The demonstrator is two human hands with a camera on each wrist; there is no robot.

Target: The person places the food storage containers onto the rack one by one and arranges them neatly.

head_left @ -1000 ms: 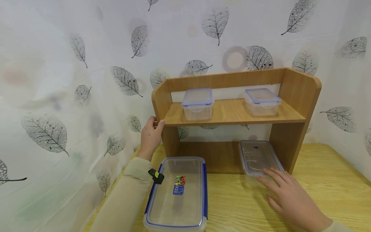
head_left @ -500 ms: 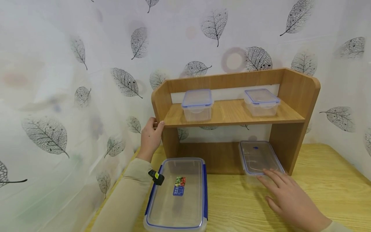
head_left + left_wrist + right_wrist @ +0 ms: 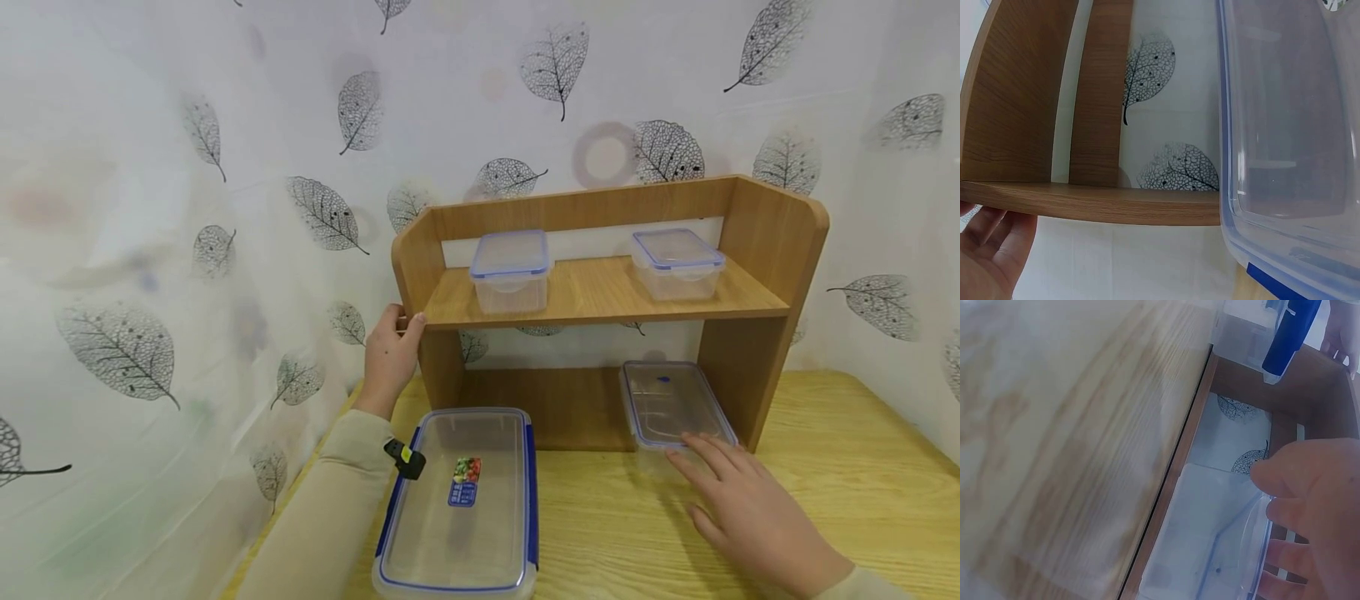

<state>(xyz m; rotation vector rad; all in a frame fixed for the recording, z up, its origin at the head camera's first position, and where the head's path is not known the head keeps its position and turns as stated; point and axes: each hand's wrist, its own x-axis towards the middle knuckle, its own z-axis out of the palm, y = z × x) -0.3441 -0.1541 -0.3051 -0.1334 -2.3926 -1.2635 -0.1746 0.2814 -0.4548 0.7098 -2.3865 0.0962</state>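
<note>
My left hand (image 3: 392, 354) grips the left side panel of a small wooden desktop shelf (image 3: 600, 312), its thumb on the front edge. The fingers beyond the panel are partly hidden. With fairly straight fingers, my right hand (image 3: 757, 504) touches the front edge of a clear food container (image 3: 671, 400) with a blue-edged lid. That container lies in the lower compartment at the right, its front sticking out. Below my left forearm, a larger clear container (image 3: 487, 533) with blue side clips and a fruit sticker rests on the table, also large in the left wrist view.
Two smaller clear containers stand on the upper board, one at the left (image 3: 512, 271) and one at the right (image 3: 677, 265). The yellow wood-grain table (image 3: 847, 467) extends right of the shelf. A leaf-patterned curtain (image 3: 247, 192) hangs behind and on the left.
The container under my right hand has slid slightly back into the lower compartment, and my right hand has shifted slightly. My left hand holds its place on the shelf.
</note>
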